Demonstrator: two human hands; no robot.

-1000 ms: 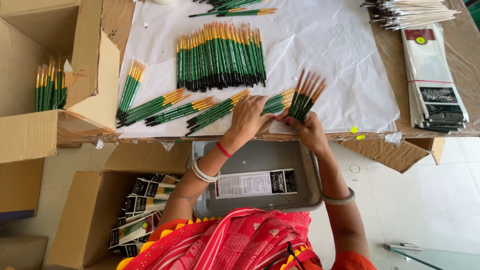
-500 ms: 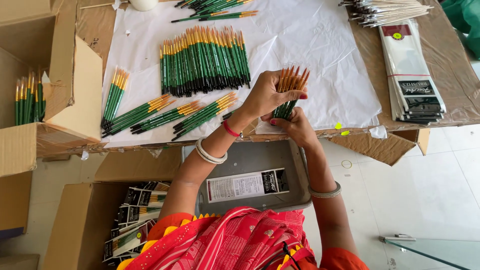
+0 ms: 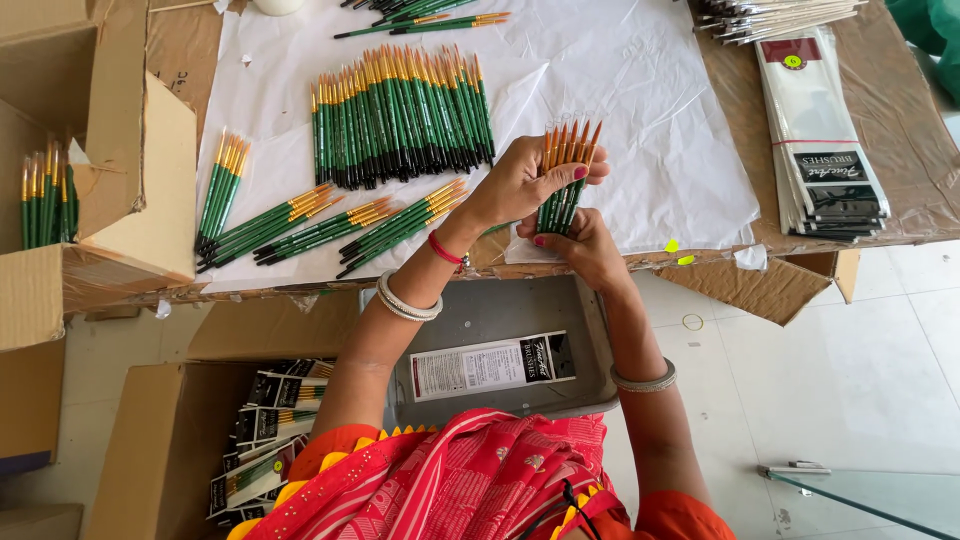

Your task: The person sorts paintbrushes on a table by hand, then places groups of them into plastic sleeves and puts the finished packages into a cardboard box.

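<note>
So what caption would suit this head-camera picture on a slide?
Both hands, left hand and right hand, hold a fanned bunch of green-handled paintbrushes above a white paper sheet covered with sorted brushes.

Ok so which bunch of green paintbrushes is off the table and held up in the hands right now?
The fanned bunch of brushes at the table's near edge: the right hand grips its handles from below, the left hand steadies it. The other bunches lie flat on the white paper.

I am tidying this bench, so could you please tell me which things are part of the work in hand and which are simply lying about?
In hand:
- bundle of brushes, fanned between left hand and right hand
- row of brushes on the white paper
- small brush sets

Lying about:
- stack of sleeves
- grey tray
- cardboard box
</note>
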